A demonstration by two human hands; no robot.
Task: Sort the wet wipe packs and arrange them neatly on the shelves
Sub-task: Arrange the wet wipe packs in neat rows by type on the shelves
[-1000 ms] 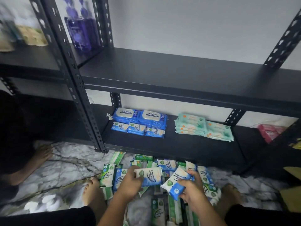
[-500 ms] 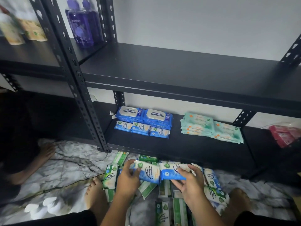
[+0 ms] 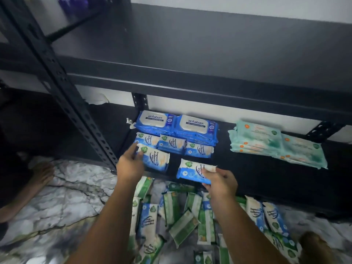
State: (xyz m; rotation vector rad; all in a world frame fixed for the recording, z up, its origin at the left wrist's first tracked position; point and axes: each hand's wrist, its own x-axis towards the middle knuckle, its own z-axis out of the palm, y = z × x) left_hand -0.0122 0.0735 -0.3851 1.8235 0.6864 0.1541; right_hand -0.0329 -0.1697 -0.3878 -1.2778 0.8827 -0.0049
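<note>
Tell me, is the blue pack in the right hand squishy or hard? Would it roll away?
Probably squishy: the blue pack looks like a soft film pouch, and the right hand pinches it by one edge. Its shiny wrapper may be a bit slippery. It is flat, so it likely won't roll.

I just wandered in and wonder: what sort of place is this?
Likely a home storeroom or small stockroom: black metal shelves, wipe packs heaped on a marble-look floor, a bare foot.

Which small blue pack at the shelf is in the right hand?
The front-right pack, alone below the row of three; the right hand pinches its right end. The left hand holds the front-left pack.
</note>
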